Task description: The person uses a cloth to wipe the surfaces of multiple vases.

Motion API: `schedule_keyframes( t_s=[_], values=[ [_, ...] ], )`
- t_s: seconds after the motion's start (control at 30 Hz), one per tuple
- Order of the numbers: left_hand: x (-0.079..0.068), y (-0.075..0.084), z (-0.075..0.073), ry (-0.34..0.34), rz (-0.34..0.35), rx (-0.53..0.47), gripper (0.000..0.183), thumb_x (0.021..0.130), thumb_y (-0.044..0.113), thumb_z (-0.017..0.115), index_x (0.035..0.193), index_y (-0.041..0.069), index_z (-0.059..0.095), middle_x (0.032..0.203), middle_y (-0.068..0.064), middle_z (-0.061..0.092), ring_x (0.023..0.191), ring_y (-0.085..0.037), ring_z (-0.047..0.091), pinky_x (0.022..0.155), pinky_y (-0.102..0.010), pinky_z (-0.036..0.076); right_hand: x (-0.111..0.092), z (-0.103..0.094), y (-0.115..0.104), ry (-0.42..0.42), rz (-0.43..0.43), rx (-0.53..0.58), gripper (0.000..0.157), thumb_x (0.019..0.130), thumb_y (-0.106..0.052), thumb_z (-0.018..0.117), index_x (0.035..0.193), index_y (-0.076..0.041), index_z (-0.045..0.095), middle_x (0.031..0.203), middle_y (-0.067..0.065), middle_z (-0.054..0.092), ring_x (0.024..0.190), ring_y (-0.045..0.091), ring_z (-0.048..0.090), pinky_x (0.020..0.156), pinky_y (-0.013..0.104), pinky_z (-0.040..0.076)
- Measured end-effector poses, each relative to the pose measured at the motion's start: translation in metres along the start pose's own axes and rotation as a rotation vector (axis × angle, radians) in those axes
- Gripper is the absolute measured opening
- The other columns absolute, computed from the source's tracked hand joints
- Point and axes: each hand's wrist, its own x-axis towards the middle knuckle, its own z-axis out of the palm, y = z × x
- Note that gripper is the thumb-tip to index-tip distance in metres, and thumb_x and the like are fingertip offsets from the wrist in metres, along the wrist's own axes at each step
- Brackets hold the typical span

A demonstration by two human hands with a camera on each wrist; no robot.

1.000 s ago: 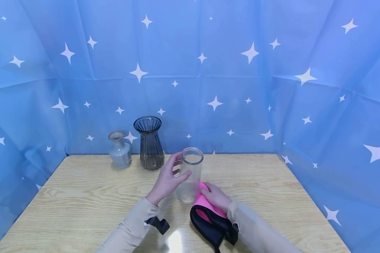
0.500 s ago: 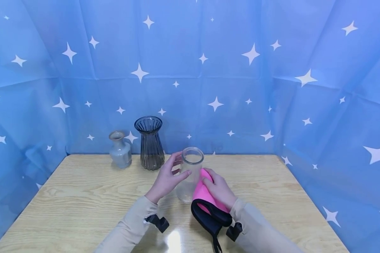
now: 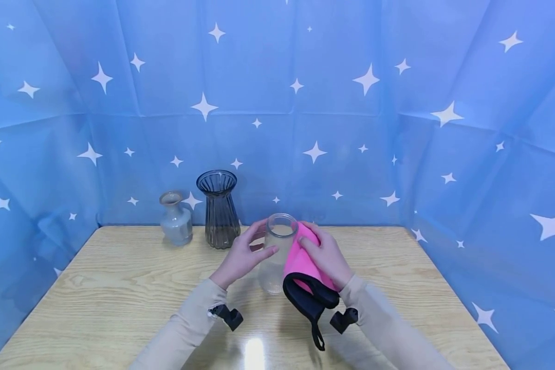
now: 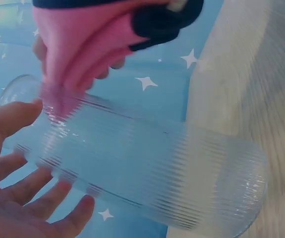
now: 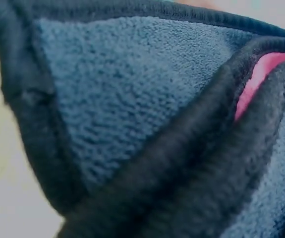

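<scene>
A clear ribbed glass vase (image 3: 272,272) stands upright on the table. My left hand (image 3: 240,259) holds it from the left, thumb at the front and fingers behind; in the left wrist view the glass vase (image 4: 142,163) lies between thumb and fingers. On the other side my right hand (image 3: 328,254) grips a pink cleaning cloth (image 3: 301,262) with black edging and a hanging loop, pressed to the vase's upper right side near the rim. Close up in the right wrist view, the cloth (image 5: 117,84) shows a fuzzy grey-blue face; that hand's fingers are hidden there.
A smoky grey fluted glass vase (image 3: 219,210) stands behind and left of my left hand. Farther left is a small pale blue vase (image 3: 177,223). The wooden table (image 3: 129,293) is bordered by a blue star-patterned curtain (image 3: 259,72) at the back and sides.
My right hand has moved the pink cloth up along the glass vase, from its lower right side to near the rim. The left hand has barely shifted.
</scene>
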Motion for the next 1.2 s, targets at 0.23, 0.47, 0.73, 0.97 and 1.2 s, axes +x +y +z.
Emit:
schedule_keyframes(
  t_s=[0.23, 0.47, 0.73, 0.97, 1.2],
  values=[
    [-0.001, 0.012, -0.005, -0.028, -0.057, 0.111, 0.068, 0.089, 0.013, 0.071, 0.149, 0.014, 0.039, 0.144, -0.014, 0.043, 0.131, -0.037, 0.041, 0.097, -0.052, 0.046, 0.004, -0.012, -0.008, -0.015, -0.012, 0.08, 0.047, 0.099, -0.024, 0.055, 0.143, -0.016, 0.044, 0.121, 0.017, 0.056, 0.085, 0.023, 0.059, 0.075, 0.034, 0.05],
    [-0.006, 0.025, 0.008, 0.087, -0.029, 0.121, 0.068, 0.083, 0.014, 0.076, 0.142, 0.006, 0.042, 0.129, -0.017, 0.053, 0.119, -0.033, 0.051, 0.096, -0.049, 0.048, 0.006, -0.011, -0.01, -0.053, -0.048, 0.129, 0.042, 0.101, -0.022, 0.051, 0.142, -0.024, 0.04, 0.113, 0.018, 0.057, 0.078, 0.025, 0.061, 0.065, 0.036, 0.053],
    [-0.001, 0.01, 0.004, 0.093, 0.045, 0.102, 0.065, 0.084, 0.011, 0.076, 0.141, 0.005, 0.044, 0.129, -0.016, 0.055, 0.117, -0.033, 0.052, 0.092, -0.05, 0.05, 0.005, 0.004, 0.016, -0.036, -0.093, 0.057, 0.047, 0.101, -0.02, 0.051, 0.147, -0.024, 0.039, 0.133, 0.015, 0.052, 0.096, 0.027, 0.059, 0.081, 0.041, 0.05],
    [0.003, 0.007, -0.005, 0.028, 0.014, 0.076, 0.066, 0.085, 0.009, 0.075, 0.143, 0.006, 0.043, 0.134, -0.017, 0.051, 0.122, -0.035, 0.051, 0.093, -0.048, 0.05, 0.0, 0.017, 0.036, -0.044, -0.02, 0.018, 0.047, 0.101, -0.024, 0.053, 0.146, -0.019, 0.043, 0.144, 0.011, 0.045, 0.122, 0.026, 0.048, 0.103, 0.045, 0.038],
    [0.006, 0.006, -0.01, 0.004, -0.01, 0.068, 0.067, 0.084, 0.008, 0.075, 0.143, 0.009, 0.043, 0.134, -0.014, 0.052, 0.122, -0.035, 0.051, 0.092, -0.042, 0.051, -0.002, 0.027, 0.051, -0.048, 0.032, -0.163, 0.043, 0.097, -0.02, 0.056, 0.139, -0.01, 0.053, 0.108, 0.01, 0.057, 0.086, 0.022, 0.053, 0.079, 0.037, 0.046]
  ],
)
